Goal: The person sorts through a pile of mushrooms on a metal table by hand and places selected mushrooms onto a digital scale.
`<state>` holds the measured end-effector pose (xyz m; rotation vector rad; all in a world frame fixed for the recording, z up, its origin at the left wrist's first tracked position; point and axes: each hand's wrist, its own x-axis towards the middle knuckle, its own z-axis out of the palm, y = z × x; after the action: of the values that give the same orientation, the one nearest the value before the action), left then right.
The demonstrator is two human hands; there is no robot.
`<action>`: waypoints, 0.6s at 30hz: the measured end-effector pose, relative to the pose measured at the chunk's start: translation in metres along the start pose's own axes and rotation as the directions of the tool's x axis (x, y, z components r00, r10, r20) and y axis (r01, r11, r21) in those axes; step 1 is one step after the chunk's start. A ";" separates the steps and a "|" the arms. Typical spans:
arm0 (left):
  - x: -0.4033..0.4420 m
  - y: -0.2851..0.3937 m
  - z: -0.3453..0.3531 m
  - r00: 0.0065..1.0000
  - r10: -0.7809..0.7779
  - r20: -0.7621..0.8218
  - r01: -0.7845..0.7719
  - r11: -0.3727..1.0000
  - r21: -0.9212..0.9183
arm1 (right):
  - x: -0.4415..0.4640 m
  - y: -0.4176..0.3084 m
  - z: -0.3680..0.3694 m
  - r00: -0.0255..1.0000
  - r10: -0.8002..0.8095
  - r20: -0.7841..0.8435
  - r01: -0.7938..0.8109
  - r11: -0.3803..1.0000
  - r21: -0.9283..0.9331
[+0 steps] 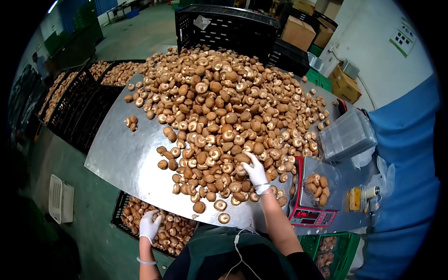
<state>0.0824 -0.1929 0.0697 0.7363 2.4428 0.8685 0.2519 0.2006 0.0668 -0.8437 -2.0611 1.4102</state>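
Head: left hand [149, 226], grip unclear, over crate [117, 209] of mushrooms [175, 232]; right hand [256, 174], fingers apart.

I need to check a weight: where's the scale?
In the head view, the red scale is right of the right hand, with stacked clear containers beyond it.

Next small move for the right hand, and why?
Probably take up the mushroom at its fingertips. The right hand is at the near part of the mushroom pile, its fingers touching or very close to that cap, while the left hand is down at the black crate. I can't tell whether the right fingers grip anything.
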 end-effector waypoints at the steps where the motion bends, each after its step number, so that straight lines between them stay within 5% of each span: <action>1: 0.000 0.004 -0.004 0.996 -0.059 -0.064 0.046 0.980 -0.191 | -0.007 -0.013 -0.004 0.976 0.185 0.114 -0.212 0.928 0.305; 2: 0.007 -0.007 0.005 0.995 0.018 -0.100 -0.048 0.952 -0.303 | -0.015 -0.011 -0.002 0.954 0.184 0.235 -0.297 0.672 0.678; 5: 0.023 0.060 0.021 0.999 0.044 0.027 -0.025 0.875 -0.484 | -0.031 0.018 0.008 0.961 0.140 0.240 -0.275 0.363 0.890; 6: 0.030 0.083 0.030 0.982 0.061 0.179 0.060 0.800 -0.597 | -0.037 0.015 0.008 0.950 0.105 0.293 -0.311 0.258 0.915; 10: 0.045 0.153 0.083 0.806 0.363 0.466 0.297 0.432 -0.851 | -0.063 -0.020 0.010 0.947 0.113 0.302 -0.322 0.281 0.904; 18: 0.061 0.194 0.149 0.560 0.548 0.621 0.736 0.015 -0.677 | -0.108 -0.021 -0.025 0.934 0.320 0.159 -0.232 0.205 0.951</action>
<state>0.1838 0.0371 0.0818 0.1298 0.4000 1.4134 0.3389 0.1315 0.0885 -0.6381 -0.5515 2.3503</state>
